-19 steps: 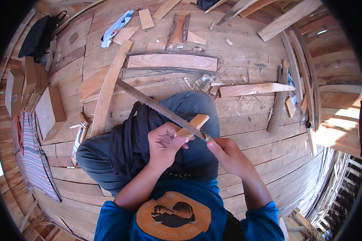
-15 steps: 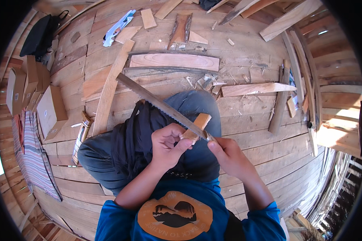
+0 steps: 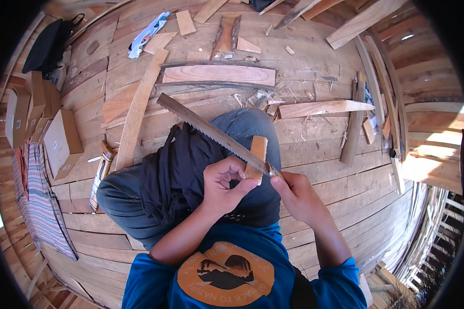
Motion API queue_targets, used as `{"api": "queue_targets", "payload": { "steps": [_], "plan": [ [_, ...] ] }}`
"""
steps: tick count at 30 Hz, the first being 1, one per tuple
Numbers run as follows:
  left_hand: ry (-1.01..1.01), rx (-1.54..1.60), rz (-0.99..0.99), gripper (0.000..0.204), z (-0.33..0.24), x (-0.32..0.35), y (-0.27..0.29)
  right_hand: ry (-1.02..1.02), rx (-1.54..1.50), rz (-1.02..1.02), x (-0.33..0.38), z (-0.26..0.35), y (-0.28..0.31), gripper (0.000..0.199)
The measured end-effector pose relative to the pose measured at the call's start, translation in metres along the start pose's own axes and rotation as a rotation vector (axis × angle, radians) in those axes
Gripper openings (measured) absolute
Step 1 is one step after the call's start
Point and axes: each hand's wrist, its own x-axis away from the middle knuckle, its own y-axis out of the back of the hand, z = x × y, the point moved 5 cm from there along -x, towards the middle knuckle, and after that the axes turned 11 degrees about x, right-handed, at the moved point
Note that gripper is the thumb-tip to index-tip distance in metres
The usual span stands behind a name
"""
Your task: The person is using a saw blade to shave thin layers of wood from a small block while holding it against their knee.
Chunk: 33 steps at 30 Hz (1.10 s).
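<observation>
Over the lap (image 3: 252, 122), a wooden block (image 3: 260, 147) is pinched by the left hand's (image 3: 226, 186) fingers, the saw (image 3: 207, 125) across it clamped in the right hand's (image 3: 296, 194); the left thumb (image 3: 245, 188) is best kept clear.

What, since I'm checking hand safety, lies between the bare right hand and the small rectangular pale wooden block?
In the head view, the handle end of a long grey toothed metal saw lies between the right hand and the block, which its blade crosses.

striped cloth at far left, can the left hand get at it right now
Probably not: the left hand is gripping a small wood block, and the striped cloth lies beyond the bent left knee.
</observation>
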Motion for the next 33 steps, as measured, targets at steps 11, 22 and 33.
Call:
{"api": "queue_targets", "payload": {
  "steps": [11, 22, 33],
  "plan": [
    [0.003, -0.004, -0.022, 0.018, -0.005, -0.002, 0.003, -0.185, 0.020, -0.095, -0.025, -0.053, 0.001, 0.047],
    [0.032, -0.006, -0.026, 0.035, -0.008, -0.009, 0.006, 0.088, -0.134, -0.017, -0.008, 0.001, -0.007, 0.059],
    [0.049, -0.029, 0.097, 0.036, -0.003, 0.001, 0.005, -0.152, -0.054, -0.057, -0.035, -0.053, -0.011, 0.056]
  ]
}}
